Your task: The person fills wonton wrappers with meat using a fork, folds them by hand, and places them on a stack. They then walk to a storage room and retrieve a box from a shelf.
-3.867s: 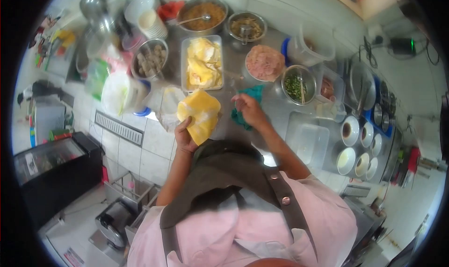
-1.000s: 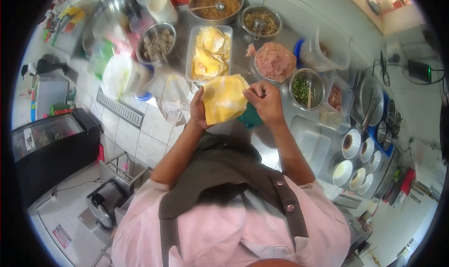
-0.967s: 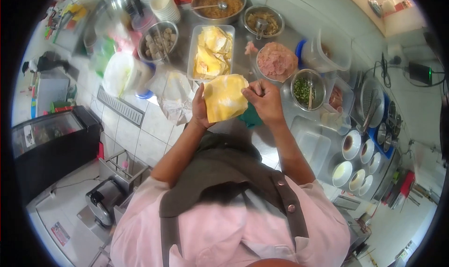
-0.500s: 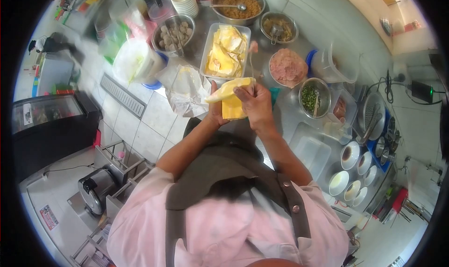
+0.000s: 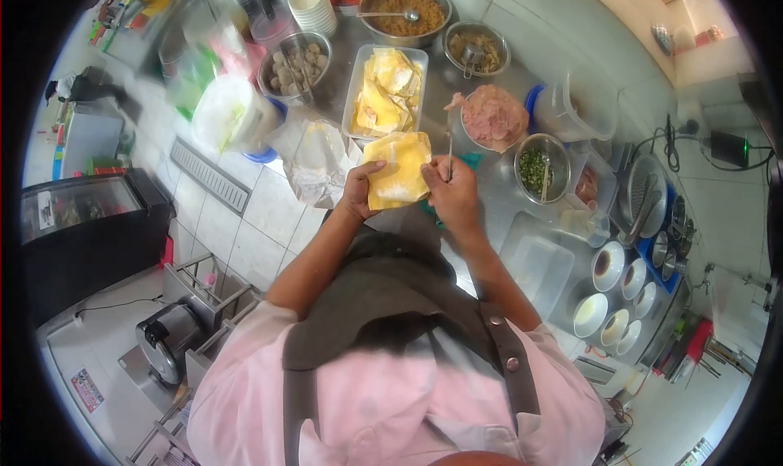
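Note:
My left hand is closed on the left edge of a stack of yellow dough wrappers, thumb on top. At the stack's right edge, my right hand touches a corner with its fingertips. A thin stick-like utensil stands up from that same closed hand; its exact kind is not clear. Just beyond the stack, a clear tray holds more yellow wrappers. Pink minced meat is heaped in a bowl to the right.
Crumpled white paper lies left of my hands. Bowls of meatballs, brown crumbly topping and chopped green onion surround the workspace. Small white bowls and a lidded clear container sit at the right.
The top wrapper, lifted and folded before, now lies flat on the stack. My right hand has shifted slightly right and down, and the thin utensil shows more upright.

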Action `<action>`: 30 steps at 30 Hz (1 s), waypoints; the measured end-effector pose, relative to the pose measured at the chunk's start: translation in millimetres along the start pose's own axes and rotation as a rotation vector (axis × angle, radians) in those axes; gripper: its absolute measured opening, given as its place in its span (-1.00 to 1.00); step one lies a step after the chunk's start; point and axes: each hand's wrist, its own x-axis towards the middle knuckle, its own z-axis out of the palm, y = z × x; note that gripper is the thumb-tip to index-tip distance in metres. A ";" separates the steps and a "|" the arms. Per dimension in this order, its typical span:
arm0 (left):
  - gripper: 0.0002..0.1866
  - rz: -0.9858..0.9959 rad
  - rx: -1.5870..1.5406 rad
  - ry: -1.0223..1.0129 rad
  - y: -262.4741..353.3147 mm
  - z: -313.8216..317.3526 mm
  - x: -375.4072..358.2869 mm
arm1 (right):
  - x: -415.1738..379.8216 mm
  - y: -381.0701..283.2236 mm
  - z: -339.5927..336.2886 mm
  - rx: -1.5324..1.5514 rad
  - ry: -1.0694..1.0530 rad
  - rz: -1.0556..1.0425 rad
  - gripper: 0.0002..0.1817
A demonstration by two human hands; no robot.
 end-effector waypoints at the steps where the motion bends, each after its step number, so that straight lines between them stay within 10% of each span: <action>1: -0.40 -0.037 0.001 0.010 2.6 1.6 -1.0 | 0.9 -0.8 -0.6 0.043 -0.020 0.097 -0.64; 9: -0.44 -0.021 0.007 0.064 7.5 -0.8 -4.9 | -2.6 -10.4 -12.3 -0.157 -0.076 0.238 -0.83; 11: -0.45 -0.024 -0.019 0.077 9.0 0.3 -5.8 | 2.2 7.7 -29.1 -0.526 -0.087 -0.250 -0.79; 18: -0.46 -0.094 0.002 0.029 14.2 3.3 -6.6 | 10.7 -10.6 -66.2 -0.501 -0.275 0.030 -0.77; 20: -0.47 -0.135 0.005 0.029 14.6 2.5 -7.1 | 14.5 2.4 -70.7 -0.517 -0.266 -0.495 -0.71; 30: -0.42 -0.167 -0.094 -0.017 15.2 2.2 -10.2 | 20.0 9.1 -89.3 -1.020 -0.197 -0.823 -0.44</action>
